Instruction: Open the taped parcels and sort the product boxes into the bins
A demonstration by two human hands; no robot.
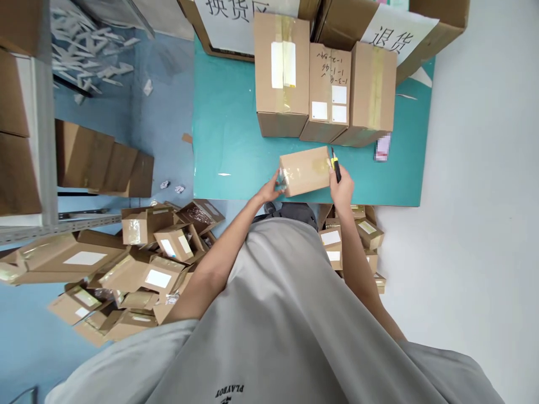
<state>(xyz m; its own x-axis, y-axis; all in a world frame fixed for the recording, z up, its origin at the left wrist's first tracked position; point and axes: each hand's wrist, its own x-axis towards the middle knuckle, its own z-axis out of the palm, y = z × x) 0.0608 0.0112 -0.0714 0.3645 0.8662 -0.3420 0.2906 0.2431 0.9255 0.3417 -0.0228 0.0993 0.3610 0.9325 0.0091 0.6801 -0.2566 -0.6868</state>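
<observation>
"Where's the small carton [306, 173]?"

"Middle of the frame, at the near edge of the teal counter [227, 146], just below the three larger boxes [324, 92]."

"And the left hand [269, 189]?"

"Its fingers touch the carton's left end — I can't tell whether they pinch it."

"The right hand [343, 186]?"

"At the carton's right end, fingers closed around a yellow-and-black cutter [336, 167] — its tip points toward the top of the frame."

"What's at lower left?"

"A heap of opened boxes [158, 278] on the blue floor [25, 320]."
</observation>
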